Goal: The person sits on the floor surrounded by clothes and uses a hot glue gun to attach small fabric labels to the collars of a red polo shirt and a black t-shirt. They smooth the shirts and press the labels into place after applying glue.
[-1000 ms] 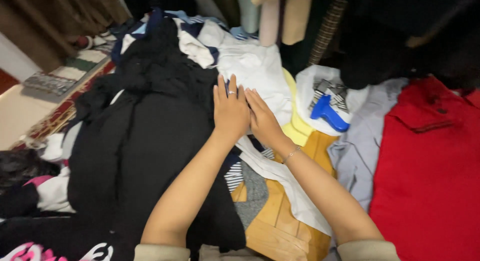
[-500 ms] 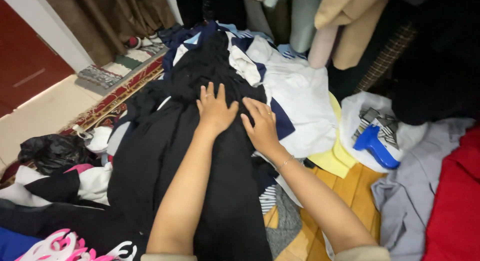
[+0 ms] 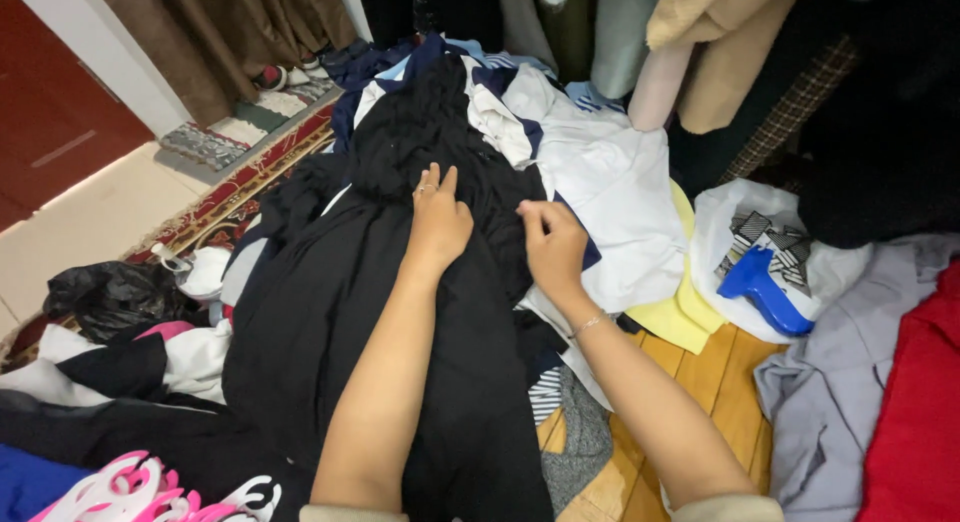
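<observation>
A big heap of clothes covers the wooden floor (image 3: 700, 382), and the black garment (image 3: 400, 312) lies spread on top of it, running from the near edge up toward the dark curtain. Beside it sit a white shirt (image 3: 620, 197), a red garment (image 3: 920, 422) and a blue hanger (image 3: 765, 287) on a white bag. The left hand (image 3: 438, 222) rests flat on the black cloth, its grip released, fingers stretched. The right hand (image 3: 553, 244) pinches a fold of the same cloth. Smoothing goes best with the flat palm pinning the fabric while the pinching hand draws the fold taut and even, without dragging the shirts beneath
</observation>
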